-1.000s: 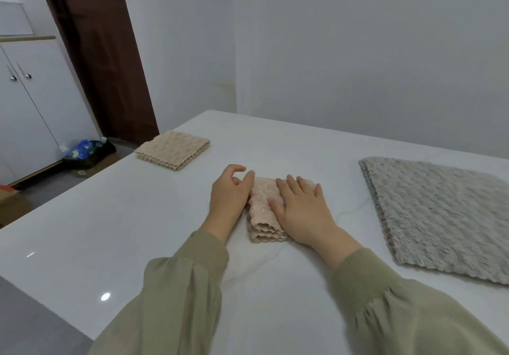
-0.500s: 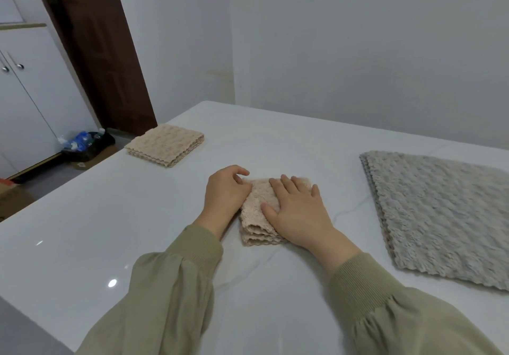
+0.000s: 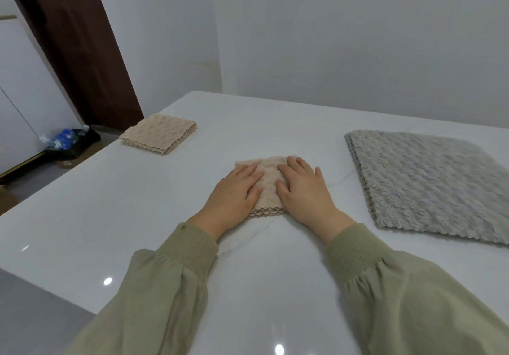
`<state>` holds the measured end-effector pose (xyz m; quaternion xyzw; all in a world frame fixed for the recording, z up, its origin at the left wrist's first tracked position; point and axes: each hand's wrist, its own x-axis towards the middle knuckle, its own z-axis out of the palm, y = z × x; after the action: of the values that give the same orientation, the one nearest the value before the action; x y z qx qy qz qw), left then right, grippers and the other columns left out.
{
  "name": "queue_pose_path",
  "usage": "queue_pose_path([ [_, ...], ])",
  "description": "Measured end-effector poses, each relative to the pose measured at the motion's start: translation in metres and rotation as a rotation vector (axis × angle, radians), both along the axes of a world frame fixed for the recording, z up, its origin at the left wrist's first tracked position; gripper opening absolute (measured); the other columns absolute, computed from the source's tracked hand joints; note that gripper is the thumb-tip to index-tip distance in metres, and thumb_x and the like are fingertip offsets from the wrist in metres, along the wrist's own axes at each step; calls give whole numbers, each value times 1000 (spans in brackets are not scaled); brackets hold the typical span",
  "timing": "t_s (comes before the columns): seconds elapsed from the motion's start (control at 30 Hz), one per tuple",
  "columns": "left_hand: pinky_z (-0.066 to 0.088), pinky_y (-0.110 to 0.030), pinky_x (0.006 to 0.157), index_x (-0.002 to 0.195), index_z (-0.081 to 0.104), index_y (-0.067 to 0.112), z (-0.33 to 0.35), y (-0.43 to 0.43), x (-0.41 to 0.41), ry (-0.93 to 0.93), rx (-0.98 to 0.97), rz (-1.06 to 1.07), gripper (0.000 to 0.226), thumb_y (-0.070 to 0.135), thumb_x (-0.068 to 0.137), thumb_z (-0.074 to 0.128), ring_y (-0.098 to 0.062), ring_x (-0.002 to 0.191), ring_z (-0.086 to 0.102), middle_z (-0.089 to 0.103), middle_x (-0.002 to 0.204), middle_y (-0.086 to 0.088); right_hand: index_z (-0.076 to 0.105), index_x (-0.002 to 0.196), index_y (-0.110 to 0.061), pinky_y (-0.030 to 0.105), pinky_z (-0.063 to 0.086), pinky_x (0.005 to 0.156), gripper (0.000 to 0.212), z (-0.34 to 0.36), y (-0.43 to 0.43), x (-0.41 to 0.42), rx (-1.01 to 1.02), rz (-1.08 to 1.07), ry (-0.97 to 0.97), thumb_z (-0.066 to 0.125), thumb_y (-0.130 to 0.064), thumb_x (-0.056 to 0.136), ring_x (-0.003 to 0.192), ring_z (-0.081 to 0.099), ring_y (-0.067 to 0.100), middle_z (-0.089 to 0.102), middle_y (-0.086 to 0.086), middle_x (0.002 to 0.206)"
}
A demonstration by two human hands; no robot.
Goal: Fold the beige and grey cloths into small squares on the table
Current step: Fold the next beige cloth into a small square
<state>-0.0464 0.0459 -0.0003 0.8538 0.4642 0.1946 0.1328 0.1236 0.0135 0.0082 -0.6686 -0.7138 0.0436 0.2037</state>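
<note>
Both hands lie flat on a small folded beige cloth point(image 3: 268, 189) on the white table point(image 3: 137, 203). The left hand point(image 3: 234, 192) covers its left half and the right hand point(image 3: 304, 189) its right half. The fingers point(image 3: 248, 174) of the left hand are straight and close together. Those of the right hand point(image 3: 298, 164) are straight and slightly fanned. Neither hand pinches or curls round anything. The palms bear down, most likely to flatten the stacked layers and set the creases so the bundle does not spring open. A strip of cloth shows between the two thumbs, and its wavy layered edge sits just below the heels of the hands.

Well beyond the left fingertips and off to the left, a finished beige square point(image 3: 161, 137) rests near the table's far corner, apparently set aside out of the working space. To the right of the right hand's little finger, apart from it, the grey cloth point(image 3: 429, 184) lies spread large and flat, not yet brought to small size. It seems placed within reach as the next piece to fold.

Far past the left fingers, on the floor, a dark bag point(image 3: 71, 145) holds what may be bottles with blue wrappers. They are too small to be sure, and nothing on them is legible. No brand, label or lettering can be read on the cloths, the table or the sleeves.
</note>
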Motion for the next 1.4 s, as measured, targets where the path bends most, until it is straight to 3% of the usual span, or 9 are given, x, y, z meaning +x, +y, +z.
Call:
queue_pose_path([
  [0.2, 27, -28, 107, 129, 55, 19, 5, -21, -10, -78, 153, 55, 45, 43, 91, 54, -13, 127, 35, 43, 139, 3, 34, 144, -19, 35, 21, 114, 57, -2, -27, 18, -31, -33, 182, 47, -44, 94, 141, 22, 24, 18, 8, 156],
  [0.33, 40, -27, 92, 112, 59, 19, 4, -37, -21, -62, 227, 14, 45, 47, 78, 68, -12, 106, 45, 49, 118, 7, 41, 133, -19, 27, 38, 94, 54, 2, -48, 25, 1, -27, 269, 60, -42, 88, 127, 42, 13, 34, -3, 145],
  [0.4, 44, -29, 86, 108, 61, 18, 3, -42, -25, -46, 246, 1, 39, 39, 76, 71, -13, 100, 50, 52, 113, 7, 47, 123, -20, 23, 38, 85, 45, 1, -57, 27, 33, -8, 274, 65, -35, 84, 120, 47, 10, 40, -6, 138],
  [0.53, 51, -32, 69, 99, 69, 14, -1, -43, -25, -31, 337, -14, 22, 24, 79, 70, -16, 90, 59, 61, 104, 4, 58, 117, -19, 18, 34, 94, 36, -4, -61, 28, 46, 22, 216, 65, -20, 82, 127, 43, 8, 44, -4, 139],
  [0.7, 45, -30, 53, 89, 70, 12, 2, -20, -22, 81, 408, 36, 10, 15, 79, 69, -23, 74, 61, 64, 91, -1, 62, 114, -16, 21, 37, 89, 31, -5, -42, 22, 102, -16, 128, 64, -22, 84, 118, 49, 18, 54, -1, 126],
  [0.83, 44, -32, 56, 98, 70, 13, 5, 14, -15, 96, 339, 167, 16, 12, 87, 58, -23, 75, 57, 61, 91, -4, 61, 114, -14, 33, 42, 90, 29, -6, -10, 12, 105, -49, 26, 58, -26, 88, 107, 51, 23, 57, 2, 120],
  [1.07, 41, -30, 77, 114, 65, 17, 6, 84, 13, -126, 156, 395, 32, 6, 89, 49, -23, 98, 54, 60, 104, -5, 60, 106, -9, 37, 40, 74, 22, -4, 65, -1, 169, -170, -72, 50, -18, 88, 92, 52, 29, 59, 9, 108],
  [1.23, 43, -32, 81, 115, 64, 16, 4, 133, 33, -124, 119, 389, 32, 6, 89, 48, -23, 102, 53, 60, 108, -6, 59, 103, -8, 36, 34, 69, 20, -6, 116, 11, 161, -245, -85, 49, -13, 86, 91, 52, 31, 60, 10, 106],
  [1.4, 46, -36, 76, 111, 66, 15, 2, 185, 45, -60, 171, 302, 33, 5, 88, 45, -22, 94, 52, 60, 99, -5, 56, 111, -14, 35, 38, 79, 25, -7, 157, 30, 146, -284, -81, 47, -19, 89, 99, 50, 26, 57, 3, 114],
])
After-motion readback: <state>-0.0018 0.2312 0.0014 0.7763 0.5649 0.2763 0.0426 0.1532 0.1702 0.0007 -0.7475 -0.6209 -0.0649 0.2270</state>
